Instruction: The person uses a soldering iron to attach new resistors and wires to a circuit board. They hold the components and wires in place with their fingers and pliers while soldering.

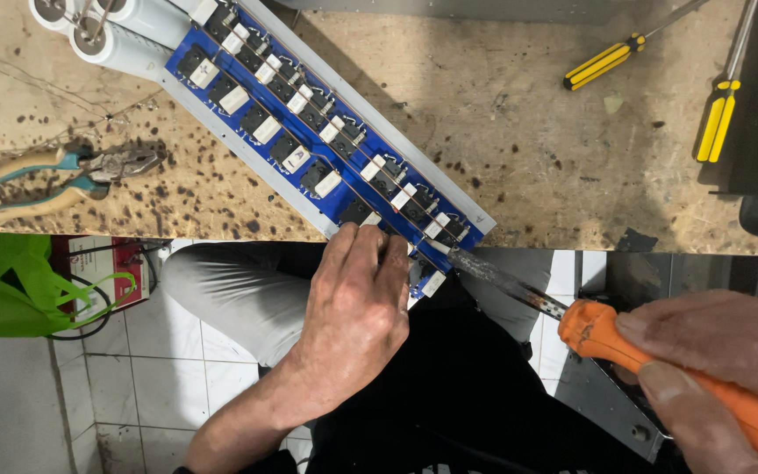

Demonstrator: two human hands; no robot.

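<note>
While the left hand [357, 303] presses curled fingers on the near end of the blue board [318, 132], which overhangs the counter [519, 132] edge, the right hand [712, 369] grips an orange screwdriver [660, 360], its tip at the board's corner. Pliers [72, 175] lie well left.

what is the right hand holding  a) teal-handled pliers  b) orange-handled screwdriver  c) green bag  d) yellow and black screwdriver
b: the right hand grips the orange-handled screwdriver, its metal shaft reaching to the end of the long blue circuit board that the left hand steadies; the teal-handled pliers lie untouched on the worn wooden bench.
</note>
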